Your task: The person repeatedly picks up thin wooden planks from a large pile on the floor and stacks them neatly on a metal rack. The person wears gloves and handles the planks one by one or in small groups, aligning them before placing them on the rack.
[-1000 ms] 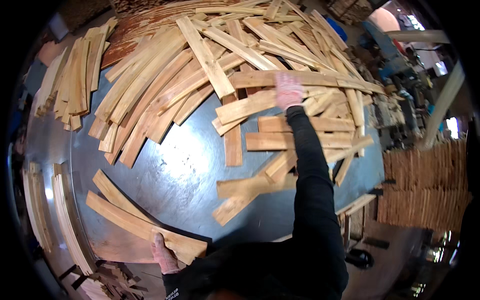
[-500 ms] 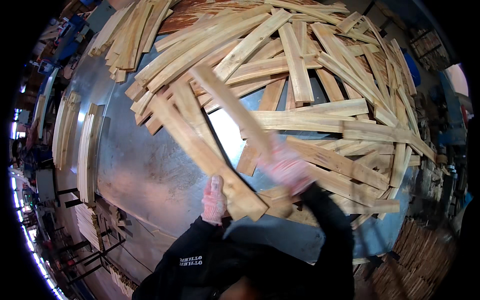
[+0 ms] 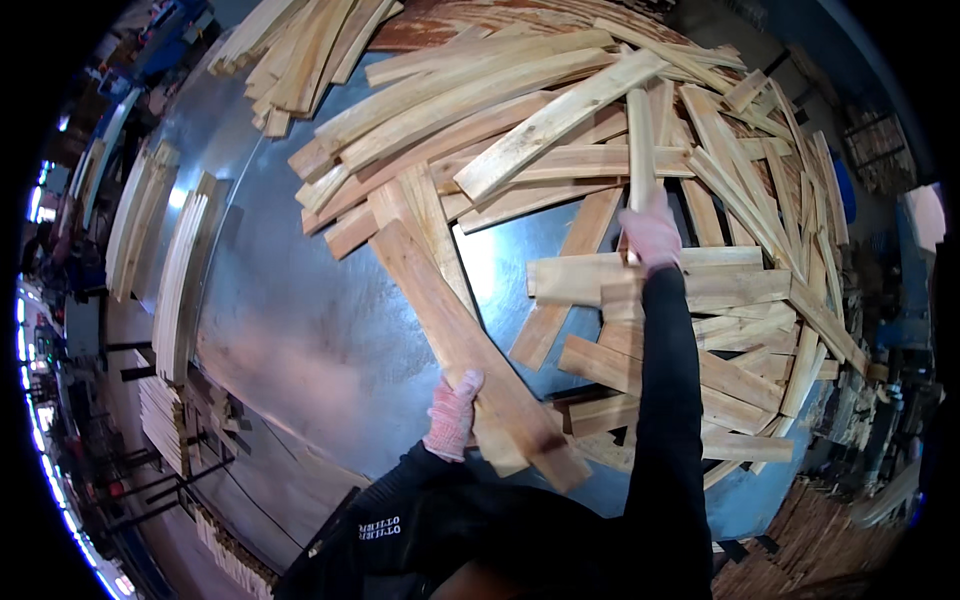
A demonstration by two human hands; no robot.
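My left hand (image 3: pixel 452 415), in a pale knitted glove, is closed on the near part of a wooden board (image 3: pixel 455 325) that slants from lower right to upper left. Another board (image 3: pixel 432 225) lies beneath it, its near end showing beside my hand. Farther off, my gloved right hand (image 3: pixel 652 235) is wrapped round the near end of a narrow board (image 3: pixel 641 140), which points away from me across the heap. The right fingers are partly hidden. Crossing boards (image 3: pixel 560 275) lie just under and left of that hand.
A metal table (image 3: pixel 270 290) carries a heap of loose boards (image 3: pixel 470 100) at the back and right. Board bundles stand at the far left (image 3: pixel 300 55) and along the left edge (image 3: pixel 180 280). More wood (image 3: pixel 810 530) is stacked low at the right.
My right hand has moved away from me and to the right, out over the heap, with a board in it. My left hand still holds its board, now slightly lower right in view.
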